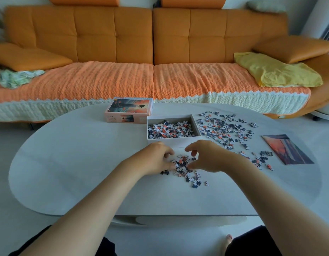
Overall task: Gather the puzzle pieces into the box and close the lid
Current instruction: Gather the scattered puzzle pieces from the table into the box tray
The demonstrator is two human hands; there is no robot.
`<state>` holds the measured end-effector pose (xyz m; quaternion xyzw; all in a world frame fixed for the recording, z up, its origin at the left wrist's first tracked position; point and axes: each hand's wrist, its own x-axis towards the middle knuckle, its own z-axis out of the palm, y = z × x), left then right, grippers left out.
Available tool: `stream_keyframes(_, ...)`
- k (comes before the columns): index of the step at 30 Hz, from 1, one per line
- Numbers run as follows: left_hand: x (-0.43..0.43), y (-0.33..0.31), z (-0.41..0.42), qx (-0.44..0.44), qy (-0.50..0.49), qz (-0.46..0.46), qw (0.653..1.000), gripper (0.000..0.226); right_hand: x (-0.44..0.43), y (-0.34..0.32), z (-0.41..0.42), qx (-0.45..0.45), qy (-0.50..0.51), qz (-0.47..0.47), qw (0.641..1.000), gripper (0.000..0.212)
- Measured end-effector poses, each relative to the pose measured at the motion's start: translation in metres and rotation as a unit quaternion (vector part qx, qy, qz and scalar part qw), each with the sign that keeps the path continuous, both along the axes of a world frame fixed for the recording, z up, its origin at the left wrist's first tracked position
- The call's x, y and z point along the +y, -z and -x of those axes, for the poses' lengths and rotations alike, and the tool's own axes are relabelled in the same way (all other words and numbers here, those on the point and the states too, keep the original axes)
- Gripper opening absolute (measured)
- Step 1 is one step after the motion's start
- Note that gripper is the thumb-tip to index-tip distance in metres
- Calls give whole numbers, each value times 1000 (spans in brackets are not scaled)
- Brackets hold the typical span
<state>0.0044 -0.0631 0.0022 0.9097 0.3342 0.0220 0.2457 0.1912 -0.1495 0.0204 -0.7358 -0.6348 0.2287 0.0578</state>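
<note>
An open white box [171, 141] stands mid-table, partly filled with small puzzle pieces. Its lid [129, 109], printed with an orange sunset picture, lies behind it to the left. A small heap of pieces [182, 164] sits just in front of the box. My left hand [156, 157] and my right hand [206, 156] flank that heap with curled fingers touching its pieces from both sides. A wide scatter of loose pieces [226, 130] covers the table right of the box, and a few more [261, 159] lie near my right forearm.
A picture card [287, 149] lies flat at the table's right side. The pale oval table [77, 163] sits before an orange sofa [152, 52] carrying cushions, a yellow cloth [278, 71] and a green cloth [16, 77].
</note>
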Motion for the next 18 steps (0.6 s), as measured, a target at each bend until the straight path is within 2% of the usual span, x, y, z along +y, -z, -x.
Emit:
stream_keyframes(3, 4, 1, 7, 48, 3, -12, 999, 75, -2, 2, -3, -28, -7, 35, 999, 92)
stream_keyframes(5, 2, 5, 7, 61, 10, -12, 998, 77, -2, 8, 4, -46, -17, 39, 998, 96)
stream_keyframes(13, -2, 7, -3, -18, -10, -5, 1000, 39, 15, 13, 26, -32, -22, -57, 998, 34)
stream_keyframes(18, -1, 5, -6, -39, -46, 5, 998, 22, 19, 11, 32, -24, -17, -63, 998, 24)
